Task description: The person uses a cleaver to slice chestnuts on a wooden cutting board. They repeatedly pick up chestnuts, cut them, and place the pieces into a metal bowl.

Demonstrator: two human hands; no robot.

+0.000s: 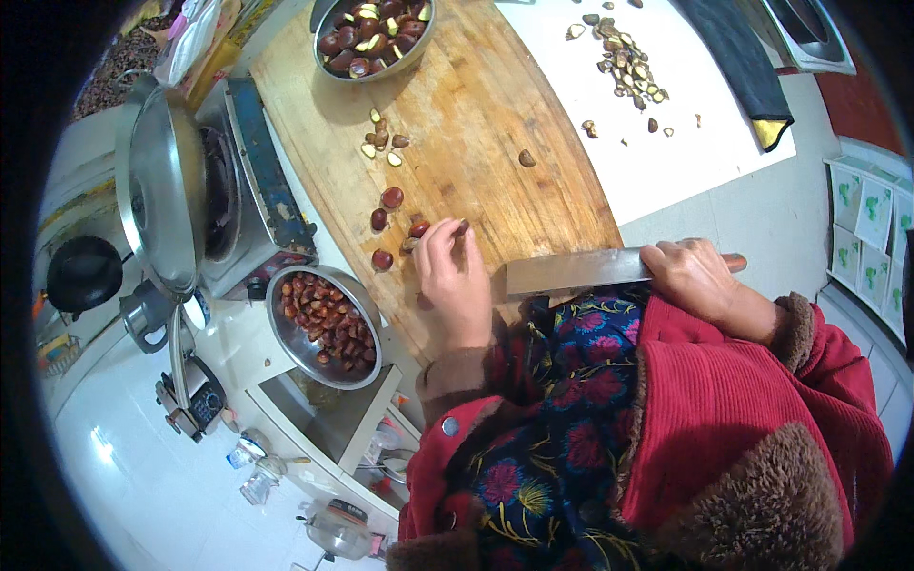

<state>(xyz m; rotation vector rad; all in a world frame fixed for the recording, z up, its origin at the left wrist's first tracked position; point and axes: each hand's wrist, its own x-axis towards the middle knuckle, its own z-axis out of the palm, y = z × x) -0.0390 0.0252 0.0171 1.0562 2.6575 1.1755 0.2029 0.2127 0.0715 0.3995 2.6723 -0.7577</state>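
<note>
My left hand (453, 278) is over the near part of a wooden cutting board (485, 128), its fingertips closed on a small chestnut piece (463, 227). My right hand (689, 275) grips the handle of a cleaver (578, 273), whose broad blade lies flat-looking across the board's near edge. Beside my left fingers are several whole chestnuts (392, 197). Farther up lie small cut pieces (394, 160), and one piece (527, 158) sits apart to the right. A metal bowl (425, 44) of cut chestnuts stands at the board's far end.
A steel bowl of chestnuts (378, 357) stands left of the board. Beyond it are a gas stove (268, 171) and a large steel pan (128, 207). Trimmed pieces (632, 68) lie on the white surface (685, 164) at right, near a dark sleeve-like cloth (742, 64).
</note>
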